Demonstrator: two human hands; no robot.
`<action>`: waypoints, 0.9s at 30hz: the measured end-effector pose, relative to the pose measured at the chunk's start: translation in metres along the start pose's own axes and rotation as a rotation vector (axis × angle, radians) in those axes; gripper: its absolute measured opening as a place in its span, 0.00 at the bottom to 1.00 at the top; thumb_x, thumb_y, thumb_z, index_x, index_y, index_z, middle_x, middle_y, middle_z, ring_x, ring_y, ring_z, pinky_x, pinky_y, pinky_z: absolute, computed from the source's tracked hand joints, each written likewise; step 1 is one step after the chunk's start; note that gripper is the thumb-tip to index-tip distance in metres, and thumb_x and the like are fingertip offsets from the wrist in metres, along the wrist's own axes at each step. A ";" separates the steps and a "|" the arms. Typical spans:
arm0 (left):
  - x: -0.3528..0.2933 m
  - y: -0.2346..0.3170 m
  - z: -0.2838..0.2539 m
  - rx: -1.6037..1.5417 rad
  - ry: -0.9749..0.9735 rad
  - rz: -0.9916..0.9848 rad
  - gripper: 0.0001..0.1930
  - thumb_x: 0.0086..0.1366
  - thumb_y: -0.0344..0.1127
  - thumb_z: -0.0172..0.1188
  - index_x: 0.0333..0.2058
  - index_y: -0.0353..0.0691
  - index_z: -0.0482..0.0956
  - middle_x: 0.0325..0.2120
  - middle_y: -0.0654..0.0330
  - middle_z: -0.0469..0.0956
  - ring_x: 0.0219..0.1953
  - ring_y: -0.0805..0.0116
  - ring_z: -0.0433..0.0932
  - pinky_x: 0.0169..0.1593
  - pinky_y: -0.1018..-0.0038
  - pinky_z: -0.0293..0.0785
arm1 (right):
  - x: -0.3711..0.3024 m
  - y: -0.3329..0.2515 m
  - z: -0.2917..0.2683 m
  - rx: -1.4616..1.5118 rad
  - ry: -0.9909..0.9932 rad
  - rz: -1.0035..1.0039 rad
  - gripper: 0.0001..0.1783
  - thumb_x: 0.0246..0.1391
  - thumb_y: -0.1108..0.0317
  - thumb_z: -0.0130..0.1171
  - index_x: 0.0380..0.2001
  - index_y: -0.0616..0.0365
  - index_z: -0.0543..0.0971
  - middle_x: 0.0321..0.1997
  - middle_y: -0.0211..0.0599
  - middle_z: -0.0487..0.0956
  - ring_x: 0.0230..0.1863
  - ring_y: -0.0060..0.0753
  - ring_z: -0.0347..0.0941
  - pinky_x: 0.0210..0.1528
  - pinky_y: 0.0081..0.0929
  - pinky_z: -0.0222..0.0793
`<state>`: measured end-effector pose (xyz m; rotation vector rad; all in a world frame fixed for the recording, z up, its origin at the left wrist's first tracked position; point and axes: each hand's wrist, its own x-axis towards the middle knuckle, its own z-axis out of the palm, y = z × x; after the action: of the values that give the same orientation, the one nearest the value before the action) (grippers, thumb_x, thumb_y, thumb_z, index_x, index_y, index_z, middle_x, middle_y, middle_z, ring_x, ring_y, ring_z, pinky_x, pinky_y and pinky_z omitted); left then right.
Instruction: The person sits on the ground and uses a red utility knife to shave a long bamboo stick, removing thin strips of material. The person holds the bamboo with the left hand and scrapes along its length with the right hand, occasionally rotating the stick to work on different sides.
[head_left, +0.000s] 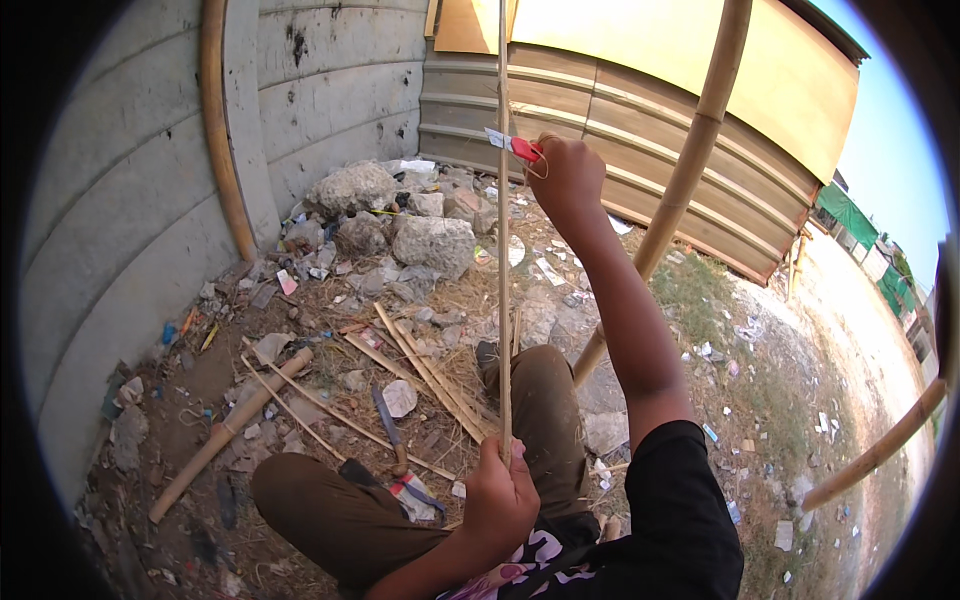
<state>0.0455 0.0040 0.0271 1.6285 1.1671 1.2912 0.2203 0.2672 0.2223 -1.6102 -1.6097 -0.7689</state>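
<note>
A long, thin bamboo strip (504, 290) stands upright before me and runs up past the top of the view. My left hand (500, 503) is closed round its lower part, near my lap. Higher up, my right hand (567, 178) is closed on a small red-handled cutter knife (524, 150). Its pale blade points left and reaches the strip; whether it cuts in, I cannot tell. A thin loop of fibre or string hangs by the right fingers. On the ground past my knees lie several split bamboo strips (430, 375) and a long-bladed knife (388, 420).
A bamboo pole section (230, 425) lies at the left. Concrete rubble (435, 246) is heaped at the back, with litter around. A slanting bamboo post (690, 160) rises behind my right arm. A grey concrete wall (130, 200) and corrugated panels (640, 170) close off the back.
</note>
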 end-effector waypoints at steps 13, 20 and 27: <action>0.007 0.000 0.002 0.028 -0.052 0.013 0.14 0.74 0.39 0.49 0.41 0.30 0.70 0.16 0.50 0.73 0.21 0.50 0.78 0.27 0.61 0.72 | 0.052 0.062 -0.004 0.016 -0.084 0.251 0.14 0.52 0.63 0.57 0.27 0.65 0.83 0.29 0.56 0.82 0.34 0.53 0.83 0.36 0.43 0.77; 0.018 -0.011 -0.010 -0.085 -0.014 0.138 0.18 0.75 0.43 0.49 0.46 0.30 0.67 0.20 0.51 0.75 0.21 0.50 0.77 0.27 0.58 0.72 | -0.118 0.012 -0.043 0.500 -0.185 0.127 0.17 0.53 0.65 0.61 0.17 0.66 0.74 0.11 0.46 0.67 0.12 0.37 0.59 0.21 0.35 0.61; 0.024 -0.028 0.006 -0.487 -0.129 0.004 0.16 0.75 0.41 0.50 0.46 0.31 0.63 0.28 0.58 0.74 0.26 0.74 0.73 0.32 0.74 0.72 | -0.256 -0.021 -0.040 0.494 -0.178 -0.056 0.07 0.41 0.71 0.66 0.20 0.52 0.76 0.20 0.35 0.76 0.19 0.42 0.74 0.22 0.36 0.68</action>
<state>0.0477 0.0360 0.0070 1.3285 0.6999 1.3251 0.1918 0.0887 0.0355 -1.3029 -1.8025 -0.2247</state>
